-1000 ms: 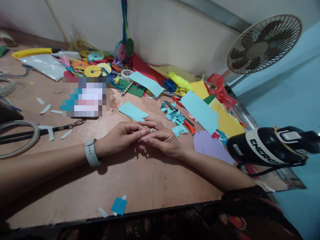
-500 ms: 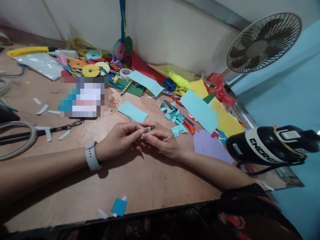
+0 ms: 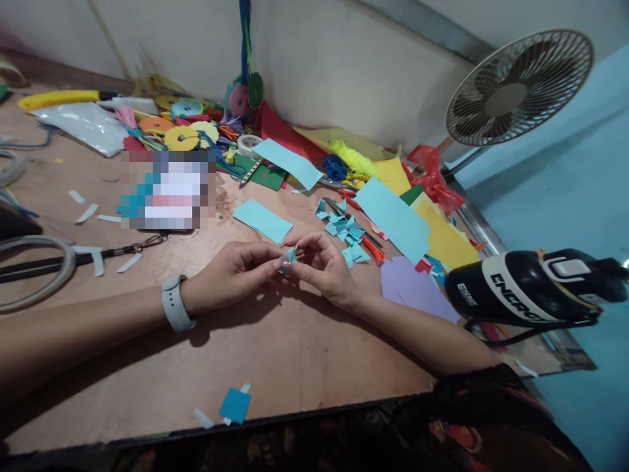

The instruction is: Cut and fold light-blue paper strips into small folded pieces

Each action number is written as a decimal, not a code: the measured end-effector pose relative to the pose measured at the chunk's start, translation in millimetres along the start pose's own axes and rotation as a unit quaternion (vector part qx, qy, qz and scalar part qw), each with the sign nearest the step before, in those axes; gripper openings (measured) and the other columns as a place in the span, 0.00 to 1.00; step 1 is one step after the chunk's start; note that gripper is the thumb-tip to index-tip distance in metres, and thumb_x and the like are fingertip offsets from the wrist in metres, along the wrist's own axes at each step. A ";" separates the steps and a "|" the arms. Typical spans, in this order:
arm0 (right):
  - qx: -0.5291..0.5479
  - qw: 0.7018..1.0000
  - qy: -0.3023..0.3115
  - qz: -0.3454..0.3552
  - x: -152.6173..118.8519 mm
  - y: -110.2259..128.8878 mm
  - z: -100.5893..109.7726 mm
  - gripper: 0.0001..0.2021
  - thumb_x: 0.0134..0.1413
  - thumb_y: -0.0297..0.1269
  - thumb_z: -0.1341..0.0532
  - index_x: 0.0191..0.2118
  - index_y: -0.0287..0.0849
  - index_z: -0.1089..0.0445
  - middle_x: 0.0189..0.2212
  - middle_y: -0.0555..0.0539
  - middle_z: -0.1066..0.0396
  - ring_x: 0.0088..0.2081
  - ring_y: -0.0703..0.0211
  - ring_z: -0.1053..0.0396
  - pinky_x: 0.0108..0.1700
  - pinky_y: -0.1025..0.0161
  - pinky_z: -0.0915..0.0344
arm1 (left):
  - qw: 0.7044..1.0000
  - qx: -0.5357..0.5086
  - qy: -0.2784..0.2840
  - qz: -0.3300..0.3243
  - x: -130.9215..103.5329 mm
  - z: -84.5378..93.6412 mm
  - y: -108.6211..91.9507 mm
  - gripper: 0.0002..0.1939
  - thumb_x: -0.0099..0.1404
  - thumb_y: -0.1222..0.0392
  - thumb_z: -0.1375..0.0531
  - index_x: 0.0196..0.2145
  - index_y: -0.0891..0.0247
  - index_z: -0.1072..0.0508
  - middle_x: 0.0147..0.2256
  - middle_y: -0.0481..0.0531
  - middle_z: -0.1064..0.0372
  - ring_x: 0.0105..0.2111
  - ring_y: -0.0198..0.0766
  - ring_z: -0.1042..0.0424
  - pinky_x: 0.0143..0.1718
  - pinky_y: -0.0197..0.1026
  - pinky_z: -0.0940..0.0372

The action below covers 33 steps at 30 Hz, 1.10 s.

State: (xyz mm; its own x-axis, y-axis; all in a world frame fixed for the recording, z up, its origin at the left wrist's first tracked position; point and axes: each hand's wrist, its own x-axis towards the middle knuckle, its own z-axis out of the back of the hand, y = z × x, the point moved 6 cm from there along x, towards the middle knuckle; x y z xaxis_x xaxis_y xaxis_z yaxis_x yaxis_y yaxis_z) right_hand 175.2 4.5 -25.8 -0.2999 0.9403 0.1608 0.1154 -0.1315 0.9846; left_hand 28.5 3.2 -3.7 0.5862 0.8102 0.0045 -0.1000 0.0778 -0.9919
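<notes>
The left hand (image 3: 246,272) and right hand (image 3: 327,272) meet above the tabletop (image 3: 275,367), their fingertips closed on 1 small folded light-blue paper (image 3: 289,259), which lies pinched between them. A pale strap (image 3: 177,305) encircles the left wrist. Just beyond the hands, a light-blue rectangular paper strip (image 3: 263,221) lies flat. To its right is a pile of small folded blue pieces (image 3: 344,228), with orange-handled scissors (image 3: 372,249) beside it. A larger light-blue sheet (image 3: 393,219) lies farther right, near a purple sheet (image 3: 415,288) and a black bottle (image 3: 515,288) with a white band. Near the front edge of the tabletop rests 1 blue square (image 3: 235,406), white strips showing at 2 of its sides. At far left, a tape ring (image 3: 71,262) lies over a black lanyard (image 3: 111,252). A fan (image 3: 506,98) stands at upper right. The pixelated area at left cannot be read in detail.
</notes>
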 end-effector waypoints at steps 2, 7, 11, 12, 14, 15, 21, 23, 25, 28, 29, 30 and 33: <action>-0.002 1.000 -0.003 -0.005 0.1 0.3 0.1 0.22 0.46 0.47 0.28 0.40 0.46 0.38 0.41 0.49 0.31 0.39 0.64 0.31 0.39 0.64 0.28 | 1.000 0.003 0.009 -0.005 -0.2 -0.6 -0.2 0.15 0.66 0.51 0.39 0.41 0.66 0.23 0.35 0.54 0.23 0.31 0.35 0.25 0.32 0.33 0.29; 0.014 1.000 -0.002 -0.014 -0.9 1.6 -1.5 0.21 0.47 0.44 0.28 0.41 0.46 0.37 0.39 0.51 0.31 0.34 0.65 0.32 0.34 0.66 0.29 | 0.999 -0.020 0.043 0.000 -0.2 -5.5 1.1 0.14 0.64 0.55 0.37 0.45 0.65 0.25 0.38 0.54 0.23 0.35 0.39 0.22 0.36 0.38 0.26; 0.002 1.000 0.000 -0.031 -2.5 0.7 -2.7 0.19 0.48 0.45 0.29 0.40 0.45 0.35 0.38 0.51 0.30 0.32 0.66 0.31 0.32 0.67 0.29 | 0.999 0.022 0.024 -0.014 1.3 -5.1 -2.7 0.11 0.62 0.56 0.34 0.40 0.66 0.24 0.34 0.52 0.24 0.30 0.36 0.24 0.33 0.35 0.28; 0.001 0.999 0.002 -0.038 -2.8 -0.1 -2.8 0.18 0.48 0.45 0.29 0.40 0.45 0.35 0.37 0.51 0.30 0.32 0.66 0.30 0.32 0.67 0.29 | 0.999 0.031 0.018 -0.018 1.7 -4.6 -3.7 0.11 0.62 0.56 0.34 0.39 0.66 0.23 0.33 0.52 0.24 0.30 0.35 0.25 0.31 0.34 0.29; 0.004 0.999 0.006 -0.052 -3.2 -1.9 -2.9 0.18 0.48 0.45 0.29 0.39 0.45 0.35 0.36 0.51 0.29 0.31 0.66 0.30 0.31 0.66 0.29 | 0.999 0.041 0.011 -0.018 2.2 -4.0 -4.3 0.11 0.62 0.55 0.35 0.38 0.65 0.23 0.32 0.52 0.24 0.29 0.34 0.26 0.30 0.33 0.30; 0.006 0.998 0.009 -0.057 -3.2 -2.5 -2.9 0.18 0.48 0.45 0.29 0.39 0.45 0.35 0.35 0.52 0.29 0.31 0.66 0.30 0.31 0.66 0.28 | 0.999 0.043 0.011 -0.017 2.3 -3.9 -3.9 0.11 0.62 0.54 0.35 0.38 0.65 0.23 0.32 0.52 0.24 0.29 0.34 0.26 0.30 0.33 0.30; 0.012 0.998 0.006 -0.057 -2.5 -3.3 -1.0 0.17 0.47 0.44 0.29 0.38 0.45 0.34 0.35 0.52 0.28 0.32 0.65 0.29 0.31 0.66 0.28 | 0.999 0.023 0.037 -0.005 1.7 -5.5 0.2 0.13 0.64 0.53 0.37 0.40 0.66 0.24 0.35 0.53 0.25 0.28 0.34 0.26 0.29 0.33 0.30; 0.009 0.999 0.002 -0.048 -2.2 -2.4 -0.2 0.17 0.47 0.44 0.29 0.38 0.45 0.34 0.36 0.51 0.27 0.32 0.65 0.29 0.31 0.66 0.29 | 0.999 0.013 0.046 0.007 1.8 -6.0 2.1 0.13 0.65 0.54 0.37 0.41 0.66 0.25 0.35 0.53 0.25 0.29 0.34 0.26 0.29 0.34 0.29; 0.007 0.999 0.000 -0.041 -2.2 -1.8 0.5 0.17 0.47 0.43 0.29 0.38 0.44 0.34 0.36 0.51 0.27 0.32 0.66 0.30 0.31 0.67 0.30 | 0.998 0.001 0.055 0.022 1.9 -6.5 4.6 0.13 0.65 0.53 0.38 0.42 0.66 0.26 0.34 0.52 0.26 0.29 0.35 0.26 0.30 0.35 0.28; 0.003 0.999 -0.003 -0.041 -2.5 -1.2 1.2 0.16 0.48 0.44 0.29 0.38 0.45 0.34 0.35 0.51 0.28 0.32 0.65 0.30 0.32 0.66 0.30 | 0.997 -0.011 0.055 0.044 2.3 -6.3 9.2 0.14 0.65 0.53 0.38 0.42 0.66 0.27 0.34 0.53 0.26 0.30 0.35 0.26 0.31 0.36 0.28; 0.000 0.999 -0.003 -0.042 -2.6 -0.7 1.3 0.16 0.48 0.44 0.30 0.38 0.45 0.34 0.35 0.51 0.28 0.33 0.65 0.29 0.32 0.66 0.30 | 0.997 -0.017 0.054 0.050 2.4 -6.3 10.6 0.14 0.65 0.52 0.38 0.43 0.66 0.27 0.34 0.53 0.26 0.30 0.35 0.26 0.32 0.36 0.27; -0.001 0.999 -0.004 -0.041 -2.6 0.0 1.3 0.16 0.49 0.45 0.30 0.37 0.45 0.34 0.36 0.51 0.28 0.33 0.65 0.29 0.32 0.66 0.30 | 0.997 -0.025 0.054 0.054 2.4 -6.6 11.5 0.15 0.65 0.52 0.37 0.43 0.66 0.27 0.35 0.53 0.26 0.31 0.35 0.26 0.32 0.37 0.27; 0.002 1.000 -0.010 -0.030 -2.2 3.6 1.5 0.14 0.50 0.45 0.31 0.36 0.44 0.33 0.36 0.51 0.28 0.34 0.64 0.29 0.34 0.65 0.30 | 0.996 -0.045 0.059 0.056 2.8 -7.9 11.5 0.16 0.65 0.51 0.37 0.43 0.66 0.27 0.36 0.53 0.26 0.32 0.36 0.26 0.32 0.37 0.27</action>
State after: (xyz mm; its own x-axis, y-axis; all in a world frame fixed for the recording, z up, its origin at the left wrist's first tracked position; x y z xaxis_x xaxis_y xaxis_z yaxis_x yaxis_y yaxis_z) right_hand 177.7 2.5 -22.7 -0.2877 0.9525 0.1004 0.1010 -0.0740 0.9921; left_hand 35.3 1.8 -16.1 0.6663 0.7365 -0.1169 -0.1007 -0.0665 -0.9927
